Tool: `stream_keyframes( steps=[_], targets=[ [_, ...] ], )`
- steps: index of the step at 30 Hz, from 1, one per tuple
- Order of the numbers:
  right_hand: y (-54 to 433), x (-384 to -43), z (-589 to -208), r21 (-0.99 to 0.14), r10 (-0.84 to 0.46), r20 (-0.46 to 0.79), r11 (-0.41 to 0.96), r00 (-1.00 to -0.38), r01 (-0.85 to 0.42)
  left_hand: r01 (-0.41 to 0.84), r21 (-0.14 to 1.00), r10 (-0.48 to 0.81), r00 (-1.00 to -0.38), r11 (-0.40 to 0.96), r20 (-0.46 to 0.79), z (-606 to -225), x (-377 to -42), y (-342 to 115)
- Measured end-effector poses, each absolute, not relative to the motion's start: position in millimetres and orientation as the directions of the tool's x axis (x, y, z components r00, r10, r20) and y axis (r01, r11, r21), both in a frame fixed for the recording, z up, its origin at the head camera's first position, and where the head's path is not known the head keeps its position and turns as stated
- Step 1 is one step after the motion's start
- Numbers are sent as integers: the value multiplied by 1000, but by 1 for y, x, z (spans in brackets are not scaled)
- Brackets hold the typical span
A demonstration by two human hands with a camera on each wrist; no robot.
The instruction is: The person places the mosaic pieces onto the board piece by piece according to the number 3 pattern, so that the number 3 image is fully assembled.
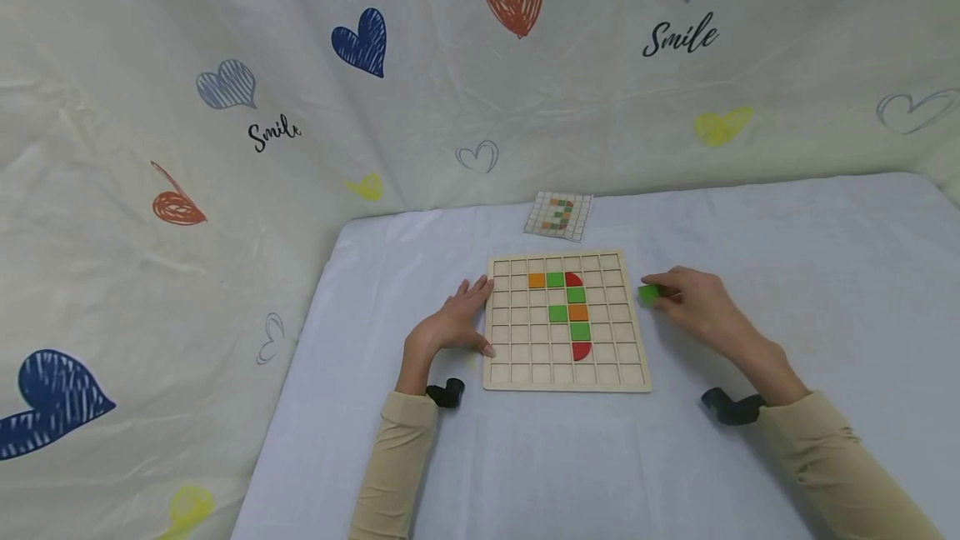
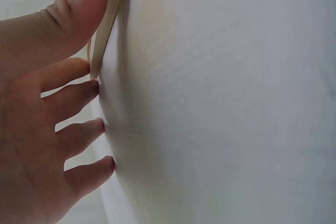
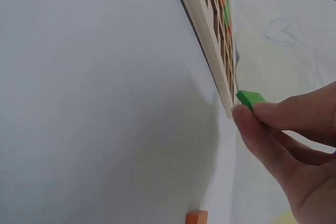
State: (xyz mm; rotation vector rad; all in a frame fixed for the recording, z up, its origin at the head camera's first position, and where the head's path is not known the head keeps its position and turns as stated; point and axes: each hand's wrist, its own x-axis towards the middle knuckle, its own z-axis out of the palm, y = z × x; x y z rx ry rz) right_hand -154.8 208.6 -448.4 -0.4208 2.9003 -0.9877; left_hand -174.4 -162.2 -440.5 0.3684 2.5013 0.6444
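Observation:
A wooden grid board (image 1: 525,373) lies on the white cloth, with orange and green square tiles and two red rounded tiles in its cells. My left hand (image 1: 453,323) rests at the board's left edge, fingers spread; in the left wrist view the thumb (image 2: 79,17) touches the wooden edge. Just off the board's right side, my right hand (image 1: 697,307) pinches a green tile (image 1: 648,296) between thumb and fingers. The right wrist view shows this green tile (image 3: 249,98) held above the cloth, near the board's edge (image 3: 210,51).
Behind the board lies a pattern card (image 1: 558,217) printed with a grid and coloured shapes. An orange block (image 3: 197,217) sits on the cloth in the right wrist view. A pale backdrop with hearts hangs behind the table. Black devices (image 1: 447,393) are at both wrists.

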Motion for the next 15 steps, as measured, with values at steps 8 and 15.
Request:
stream_keyframes(
  steps=[8,15],
  targets=[
    [199,-150,-446,-674,-237,61,706,-970,-215,130,500,373,-825,856,-424,-441,-175,-162],
    [194,-148,-447,-701,-218,-5,697,-976,-153,138,497,377,-825,857,-421,-442,-175,-162]
  ],
)
